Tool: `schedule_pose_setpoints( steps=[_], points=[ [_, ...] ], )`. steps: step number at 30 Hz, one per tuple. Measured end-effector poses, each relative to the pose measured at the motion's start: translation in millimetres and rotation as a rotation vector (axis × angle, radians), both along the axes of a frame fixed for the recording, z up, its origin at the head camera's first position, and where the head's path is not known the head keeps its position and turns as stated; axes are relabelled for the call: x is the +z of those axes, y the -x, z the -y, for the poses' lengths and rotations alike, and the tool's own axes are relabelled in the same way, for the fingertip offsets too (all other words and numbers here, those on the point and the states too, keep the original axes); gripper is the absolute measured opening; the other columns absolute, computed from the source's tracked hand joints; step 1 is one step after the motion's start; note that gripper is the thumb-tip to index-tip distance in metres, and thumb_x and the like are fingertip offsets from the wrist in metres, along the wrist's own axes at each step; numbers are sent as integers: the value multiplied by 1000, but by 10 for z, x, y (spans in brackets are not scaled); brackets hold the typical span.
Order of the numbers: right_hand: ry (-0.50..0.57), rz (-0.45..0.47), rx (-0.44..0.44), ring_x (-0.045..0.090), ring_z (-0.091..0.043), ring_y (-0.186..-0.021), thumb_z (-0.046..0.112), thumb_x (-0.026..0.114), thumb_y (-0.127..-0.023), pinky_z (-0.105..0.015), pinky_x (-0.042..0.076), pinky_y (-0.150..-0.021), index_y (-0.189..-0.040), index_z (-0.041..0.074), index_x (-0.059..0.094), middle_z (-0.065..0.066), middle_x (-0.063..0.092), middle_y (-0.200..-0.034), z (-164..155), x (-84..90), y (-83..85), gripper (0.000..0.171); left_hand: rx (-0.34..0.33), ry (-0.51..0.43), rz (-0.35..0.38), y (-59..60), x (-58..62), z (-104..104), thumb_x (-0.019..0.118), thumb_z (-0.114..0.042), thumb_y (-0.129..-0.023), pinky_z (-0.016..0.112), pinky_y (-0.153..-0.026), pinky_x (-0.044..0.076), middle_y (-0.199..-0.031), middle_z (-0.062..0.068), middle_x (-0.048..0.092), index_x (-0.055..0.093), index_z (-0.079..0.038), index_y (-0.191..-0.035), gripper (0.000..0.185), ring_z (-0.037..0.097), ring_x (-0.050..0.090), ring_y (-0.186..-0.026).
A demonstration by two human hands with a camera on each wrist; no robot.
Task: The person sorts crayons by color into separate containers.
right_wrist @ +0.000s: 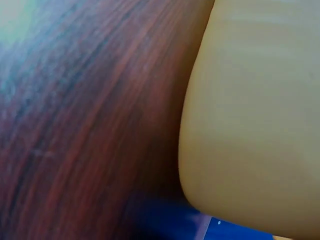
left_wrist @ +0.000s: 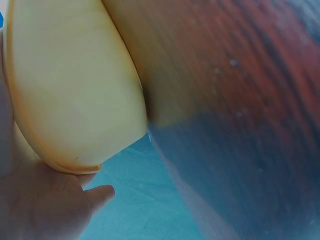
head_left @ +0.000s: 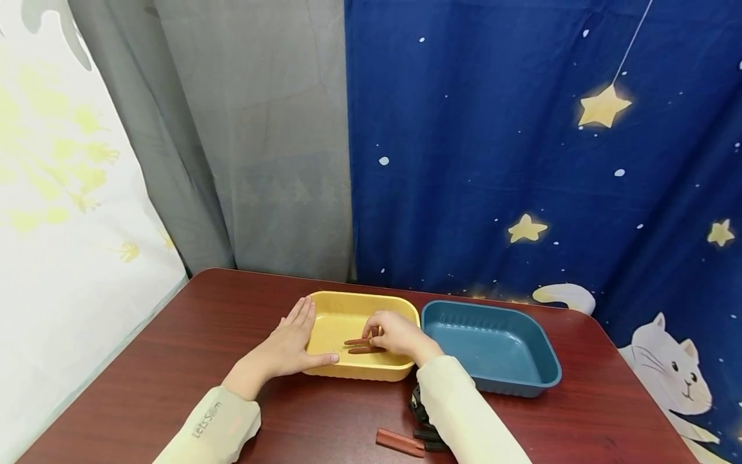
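A yellow plastic basin [head_left: 333,325] stands on the table. Along its left rim lies my left hand [head_left: 290,345], fingers straight and thumb stretched over the near rim. In the left wrist view, that hand [left_wrist: 45,205] rests against the pale yellow wall [left_wrist: 75,85]. My right hand [head_left: 394,334] reaches into the basin and pinches a slim reddish-brown stick [head_left: 355,341] between thumb and fingers. Just below it is a second brown stick [head_left: 364,350], partly hidden by the hand. Only the basin's side [right_wrist: 250,125] and the tabletop appear in the right wrist view.
A blue basin [head_left: 493,348] stands right beside the yellow one. Near the front of the dark red table [head_left: 324,419] lie a flat reddish-brown piece [head_left: 400,443] and black pieces [head_left: 428,435], partly under my right sleeve [head_left: 464,412]. Curtains hang behind the table.
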State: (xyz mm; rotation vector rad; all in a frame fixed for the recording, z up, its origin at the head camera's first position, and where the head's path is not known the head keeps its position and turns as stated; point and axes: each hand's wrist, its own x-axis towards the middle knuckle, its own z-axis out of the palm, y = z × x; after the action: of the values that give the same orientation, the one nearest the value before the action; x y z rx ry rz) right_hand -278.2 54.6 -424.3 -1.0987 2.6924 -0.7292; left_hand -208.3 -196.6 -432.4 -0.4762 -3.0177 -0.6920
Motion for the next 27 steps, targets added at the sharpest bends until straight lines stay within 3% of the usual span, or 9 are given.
schedule_pose_setpoints(
  steps=[13,27],
  points=[
    [-109,-23,-25,52,-8,-76,6,70,-88,-24,45,-74,-87,16,75,6,60,-82,20,-36,5,12,5,-3,-11,0,-42,18,64,-73,-80,67,-116,22,-165,26,8,16,12,-154,121,41,6,-154],
    [-5,-2,25,60,-21,-85,8,68,-89,-27,48,-77,-94,9,75,0,66,-91,-71,92,-69,8,0,8,6,13,-32,12,63,-75,-79,68,-115,23,-165,26,6,16,11,-154,123,41,5,-154]
  ],
)
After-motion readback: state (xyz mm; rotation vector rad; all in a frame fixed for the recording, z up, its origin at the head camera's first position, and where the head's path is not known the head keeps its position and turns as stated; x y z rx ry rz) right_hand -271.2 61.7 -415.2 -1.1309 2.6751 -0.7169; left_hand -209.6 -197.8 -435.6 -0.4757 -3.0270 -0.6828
